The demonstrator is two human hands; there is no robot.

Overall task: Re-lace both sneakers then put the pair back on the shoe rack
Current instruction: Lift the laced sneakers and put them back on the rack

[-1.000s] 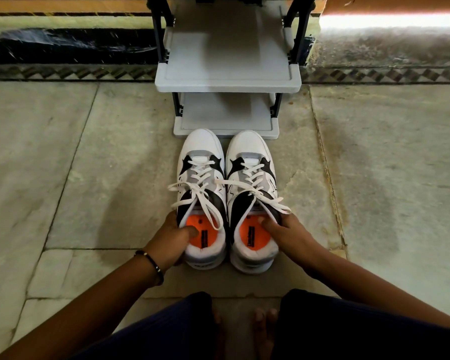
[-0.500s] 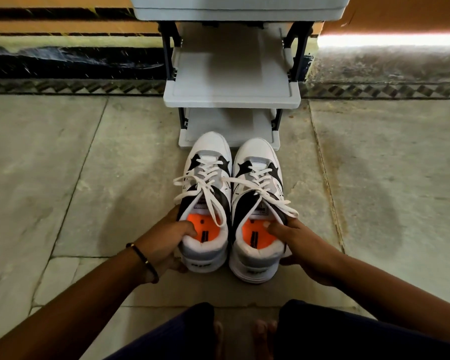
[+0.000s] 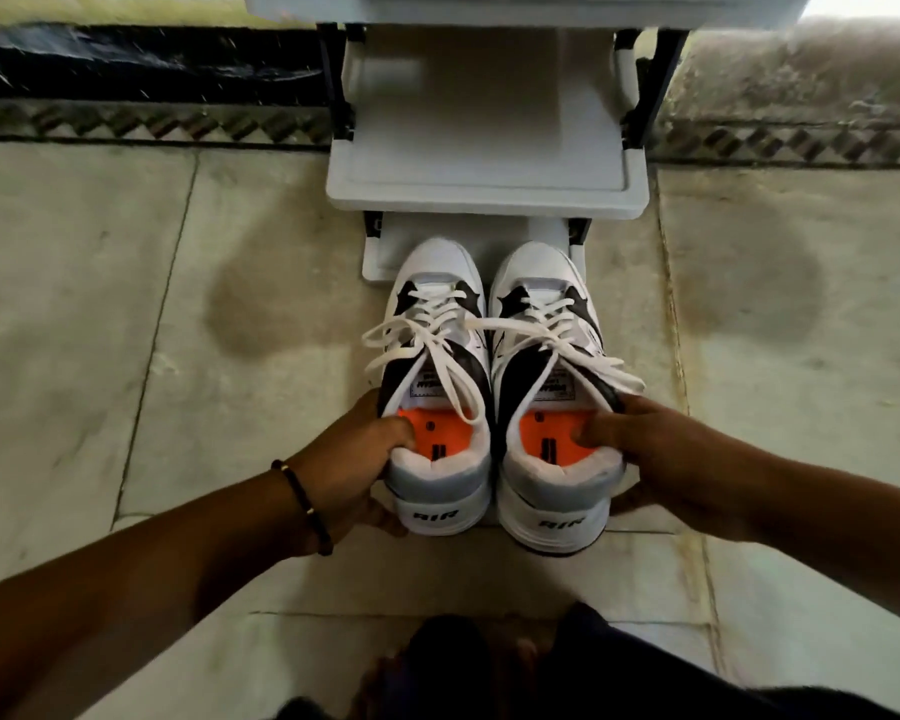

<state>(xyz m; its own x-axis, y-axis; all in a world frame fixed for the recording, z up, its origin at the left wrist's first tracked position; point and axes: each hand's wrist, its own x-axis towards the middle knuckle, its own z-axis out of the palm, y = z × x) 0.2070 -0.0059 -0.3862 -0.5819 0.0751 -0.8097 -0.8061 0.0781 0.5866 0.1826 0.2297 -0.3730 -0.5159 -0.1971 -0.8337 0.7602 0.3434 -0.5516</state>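
Two white, black and grey sneakers with orange insoles and white laces are held side by side, heels toward me and lifted off the floor. My left hand (image 3: 352,459) grips the left sneaker (image 3: 437,356) at its collar, thumb inside on the insole. My right hand (image 3: 661,454) grips the right sneaker (image 3: 546,366) the same way. Loose lace ends hang over the sides. The toes point at the bottom shelf of the grey shoe rack (image 3: 484,184), just in front of it.
The rack stands against a wall base with a patterned tile border (image 3: 126,122). Its middle shelf juts out above the toes of the sneakers, and a top shelf (image 3: 489,7) shows at the frame edge. Stone floor (image 3: 100,330) lies on both sides. My knees are at the bottom.
Both hands have lifted the sneakers by their collars and carried them forward toward the rack's bottom shelf. The view has moved closer to the rack.
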